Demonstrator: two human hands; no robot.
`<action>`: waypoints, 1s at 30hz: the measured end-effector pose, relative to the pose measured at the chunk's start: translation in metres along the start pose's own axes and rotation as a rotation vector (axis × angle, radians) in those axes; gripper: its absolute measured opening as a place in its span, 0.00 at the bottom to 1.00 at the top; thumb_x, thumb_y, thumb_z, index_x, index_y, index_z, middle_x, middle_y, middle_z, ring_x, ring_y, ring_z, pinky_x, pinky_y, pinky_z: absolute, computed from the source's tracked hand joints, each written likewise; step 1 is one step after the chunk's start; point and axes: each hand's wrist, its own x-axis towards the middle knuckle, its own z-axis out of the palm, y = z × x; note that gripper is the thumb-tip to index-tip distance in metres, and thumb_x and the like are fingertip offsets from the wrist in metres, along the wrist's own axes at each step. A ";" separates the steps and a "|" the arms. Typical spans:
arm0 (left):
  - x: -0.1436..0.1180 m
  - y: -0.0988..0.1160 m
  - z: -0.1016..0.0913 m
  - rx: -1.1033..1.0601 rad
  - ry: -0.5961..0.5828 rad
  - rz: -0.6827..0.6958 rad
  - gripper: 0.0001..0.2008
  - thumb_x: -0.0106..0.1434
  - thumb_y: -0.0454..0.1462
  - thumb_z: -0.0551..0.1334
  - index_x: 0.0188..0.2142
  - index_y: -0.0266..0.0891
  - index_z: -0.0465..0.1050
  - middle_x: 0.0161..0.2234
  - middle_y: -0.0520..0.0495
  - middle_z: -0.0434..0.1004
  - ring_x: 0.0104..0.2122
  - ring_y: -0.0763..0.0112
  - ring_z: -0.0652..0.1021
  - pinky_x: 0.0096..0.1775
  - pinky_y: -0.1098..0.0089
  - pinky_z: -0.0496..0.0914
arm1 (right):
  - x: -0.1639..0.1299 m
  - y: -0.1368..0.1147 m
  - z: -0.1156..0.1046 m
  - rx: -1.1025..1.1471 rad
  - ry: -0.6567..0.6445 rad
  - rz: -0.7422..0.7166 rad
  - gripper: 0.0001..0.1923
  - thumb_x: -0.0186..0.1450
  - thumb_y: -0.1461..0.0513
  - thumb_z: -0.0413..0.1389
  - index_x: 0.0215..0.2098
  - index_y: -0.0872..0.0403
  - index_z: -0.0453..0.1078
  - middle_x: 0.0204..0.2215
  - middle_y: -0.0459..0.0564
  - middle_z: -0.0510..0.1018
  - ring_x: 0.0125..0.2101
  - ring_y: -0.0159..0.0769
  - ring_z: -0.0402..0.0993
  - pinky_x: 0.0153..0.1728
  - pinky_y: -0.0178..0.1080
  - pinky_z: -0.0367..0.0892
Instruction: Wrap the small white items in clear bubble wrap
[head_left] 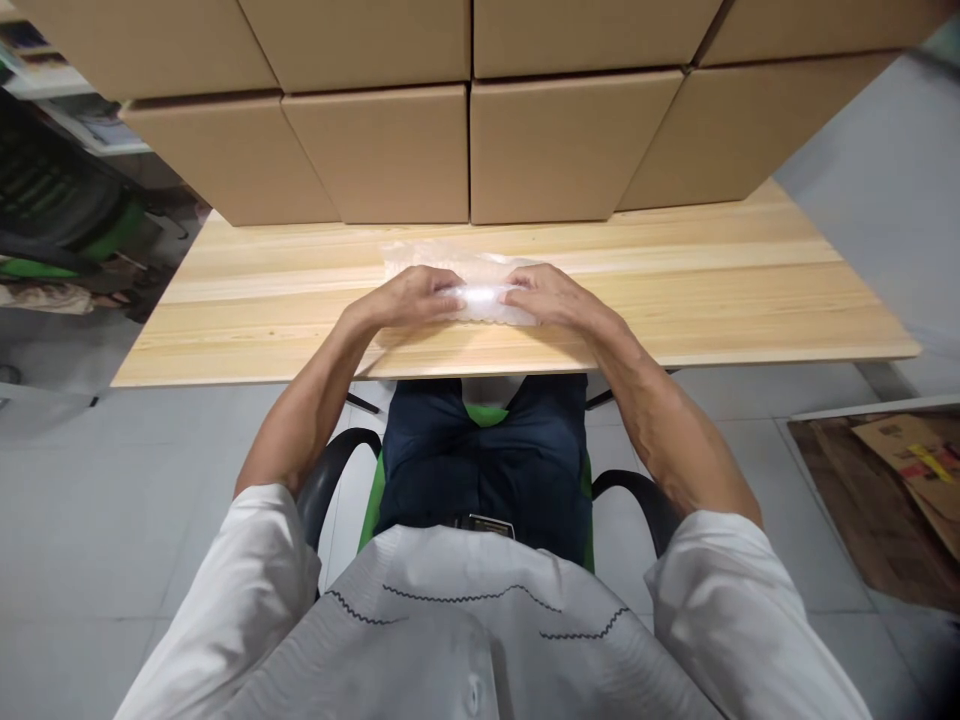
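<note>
Near the middle of the wooden table [300,335] lies a translucent sheet of what looks like bubble wrap [482,298], its near part rolled into a shiny, whitish bundle. A flat part of the sheet spreads out beyond my hands, towards the boxes. My left hand [420,295] grips the left end of the bundle, with thumb and fingers curled round it. At the right end my right hand [546,292] holds it in the same way. Whatever may be inside the roll cannot be made out.
Cardboard boxes [375,150] are stacked in two rows along the table's far side. I sit in a chair with black armrests [637,500]. Flattened cardboard [919,465] lies on the floor at the right. A dark chair [60,190] and shelves stand at the left.
</note>
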 end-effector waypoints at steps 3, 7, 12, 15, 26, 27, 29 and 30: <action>0.008 -0.010 -0.013 -0.051 -0.052 -0.031 0.22 0.69 0.55 0.67 0.45 0.39 0.86 0.35 0.46 0.83 0.33 0.65 0.78 0.36 0.66 0.70 | 0.008 0.008 0.002 0.072 0.009 0.052 0.08 0.66 0.55 0.60 0.36 0.50 0.78 0.31 0.48 0.78 0.34 0.44 0.73 0.34 0.43 0.65; 0.017 -0.018 -0.031 -0.065 -0.123 -0.085 0.19 0.67 0.54 0.69 0.42 0.42 0.86 0.33 0.47 0.81 0.31 0.65 0.76 0.35 0.65 0.68 | 0.014 0.018 0.008 0.102 0.074 0.072 0.06 0.67 0.57 0.60 0.34 0.49 0.76 0.29 0.47 0.76 0.32 0.42 0.72 0.33 0.42 0.66; 0.020 -0.022 -0.048 -0.027 -0.164 -0.278 0.18 0.67 0.54 0.69 0.39 0.43 0.82 0.31 0.48 0.78 0.29 0.66 0.76 0.33 0.67 0.66 | 0.011 0.018 0.009 0.155 0.129 0.142 0.07 0.67 0.61 0.59 0.29 0.49 0.72 0.24 0.45 0.74 0.29 0.41 0.73 0.30 0.40 0.64; 0.018 -0.026 -0.054 -0.002 -0.152 -0.346 0.17 0.67 0.54 0.69 0.38 0.42 0.81 0.31 0.47 0.78 0.30 0.66 0.77 0.34 0.67 0.66 | 0.008 0.014 0.008 0.126 0.168 0.147 0.06 0.67 0.62 0.58 0.31 0.49 0.74 0.24 0.46 0.76 0.31 0.42 0.74 0.32 0.39 0.65; 0.021 -0.054 -0.051 0.143 0.075 -0.443 0.11 0.60 0.43 0.70 0.41 0.44 0.87 0.35 0.47 0.86 0.35 0.60 0.84 0.38 0.65 0.75 | 0.021 0.018 0.017 -0.249 0.262 0.174 0.12 0.76 0.61 0.56 0.38 0.52 0.80 0.39 0.58 0.87 0.41 0.49 0.79 0.43 0.45 0.68; 0.020 -0.056 -0.048 0.183 0.101 -0.448 0.12 0.61 0.43 0.70 0.42 0.44 0.88 0.37 0.45 0.88 0.37 0.58 0.85 0.40 0.64 0.77 | 0.021 0.018 0.018 -0.266 0.258 0.175 0.13 0.77 0.60 0.56 0.39 0.53 0.81 0.40 0.59 0.88 0.41 0.49 0.80 0.44 0.45 0.68; 0.018 -0.060 -0.042 0.289 0.174 -0.445 0.17 0.65 0.45 0.70 0.51 0.43 0.90 0.44 0.41 0.91 0.45 0.52 0.88 0.48 0.59 0.81 | 0.021 0.017 0.018 -0.287 0.244 0.173 0.15 0.79 0.59 0.55 0.40 0.53 0.81 0.40 0.60 0.88 0.41 0.50 0.80 0.44 0.46 0.69; 0.015 -0.061 -0.037 0.351 0.227 -0.434 0.22 0.68 0.46 0.69 0.57 0.42 0.89 0.50 0.38 0.91 0.50 0.49 0.88 0.54 0.56 0.81 | 0.021 0.017 0.018 -0.292 0.235 0.171 0.15 0.79 0.59 0.54 0.40 0.53 0.82 0.40 0.60 0.88 0.41 0.51 0.80 0.45 0.46 0.69</action>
